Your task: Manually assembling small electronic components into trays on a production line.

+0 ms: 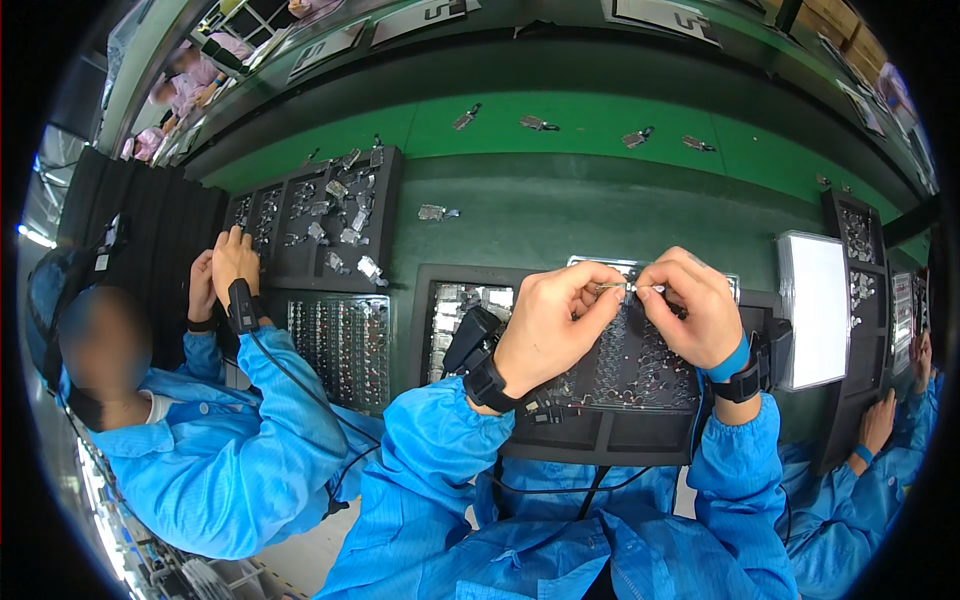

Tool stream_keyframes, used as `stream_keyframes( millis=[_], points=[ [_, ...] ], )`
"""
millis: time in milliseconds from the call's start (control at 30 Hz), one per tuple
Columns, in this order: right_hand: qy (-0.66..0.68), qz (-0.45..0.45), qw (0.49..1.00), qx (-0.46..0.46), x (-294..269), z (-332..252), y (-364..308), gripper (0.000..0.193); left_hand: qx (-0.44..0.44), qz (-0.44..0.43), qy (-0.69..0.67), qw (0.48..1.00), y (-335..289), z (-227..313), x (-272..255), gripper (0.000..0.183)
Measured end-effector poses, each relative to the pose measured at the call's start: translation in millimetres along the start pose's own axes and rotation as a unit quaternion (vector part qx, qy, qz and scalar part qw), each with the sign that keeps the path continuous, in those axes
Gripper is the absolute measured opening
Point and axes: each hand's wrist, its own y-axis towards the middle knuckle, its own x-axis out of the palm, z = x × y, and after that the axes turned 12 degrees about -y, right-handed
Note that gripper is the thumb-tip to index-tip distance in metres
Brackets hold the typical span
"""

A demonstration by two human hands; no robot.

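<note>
My left hand point(558, 325) and my right hand point(695, 312) meet over a black tray point(625, 432), fingertips almost touching. Both are closed in a pinch on a small silvery metal part point(629, 287), which runs between them; its exact kind is too small to make out. Directly below my hands lies a clear plastic tray point(640, 405) filled with rows of small metal and wire pieces. In the black tray's left compartment, partly behind my left hand, are several flat silvery metal parts point(485, 296).
A white sheet point(815, 310) lies right of my tray. Several metal pieces with dark tails, such as one loose piece point(433, 213), lie across the green bench point(580, 190). At left a co-worker point(230, 440) works by a parts tray point(340, 345); another person's hand point(876, 422) is at right.
</note>
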Motion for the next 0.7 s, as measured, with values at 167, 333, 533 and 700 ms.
stream_keyframes(
  millis=[167, 333, 533, 700],
  points=[
    [-0.062, 0.017, 0.997, -0.051, 0.1, 1.4, 0.9, 0.009, -0.043, -0.015, -0.039, 0.998, 1.6, -1.6, -2.1, 0.015],
    [-0.077, 0.011, 0.995, -0.062, 0.7, 2.6, 1.2, 0.009, -0.037, -0.018, -0.009, 0.999, 0.4, 3.6, -3.3, 0.015],
    [-0.094, 0.008, 0.993, -0.067, -0.9, 2.3, 0.9, 0.008, -0.047, -0.028, -0.006, 0.998, 1.9, 3.3, -4.6, 0.016],
    [-0.083, 0.004, 0.995, -0.049, 0.4, 0.6, -0.3, 0.009, -0.063, -0.035, -0.043, 0.996, 1.1, -1.9, -5.8, 0.018]
  ],
)
